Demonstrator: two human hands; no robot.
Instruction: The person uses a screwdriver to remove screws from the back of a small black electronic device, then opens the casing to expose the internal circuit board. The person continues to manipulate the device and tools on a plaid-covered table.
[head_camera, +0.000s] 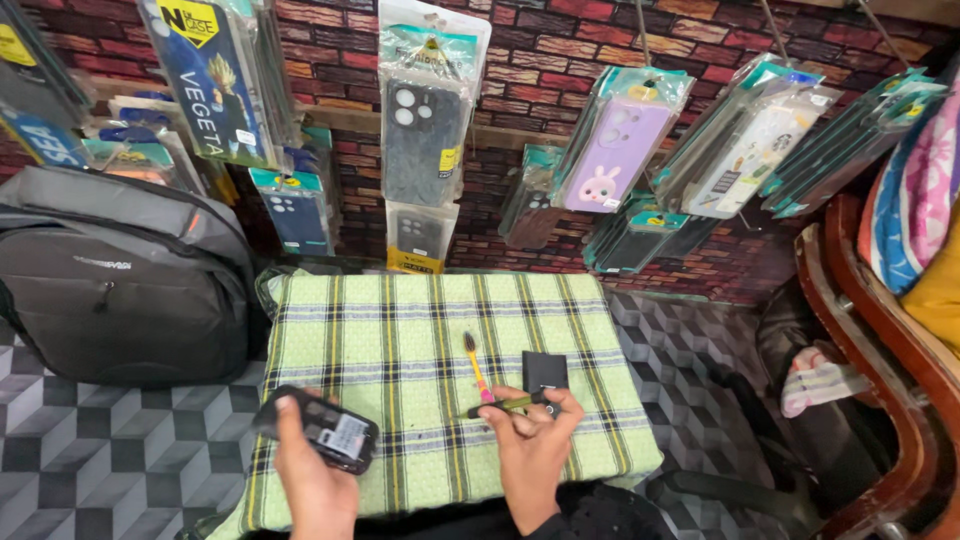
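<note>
My left hand (305, 470) holds a dark phone (318, 428) with its back off, inner parts showing, over the near left of the green checked cloth (400, 330). Pinched in the fingers of my right hand (530, 440) is a small green-handled screwdriver (505, 405), lying roughly level. Just beyond that hand a yellow and pink toothbrush (474, 365) rests on the cloth, and a black rectangular part (544, 372) lies to its right.
A grey backpack (120, 275) stands at the left. Packaged phone cases (425, 125) hang on the brick-pattern wall behind. A wooden chair (870, 330) with coloured fabric is at the right. The floor has a grey cube pattern.
</note>
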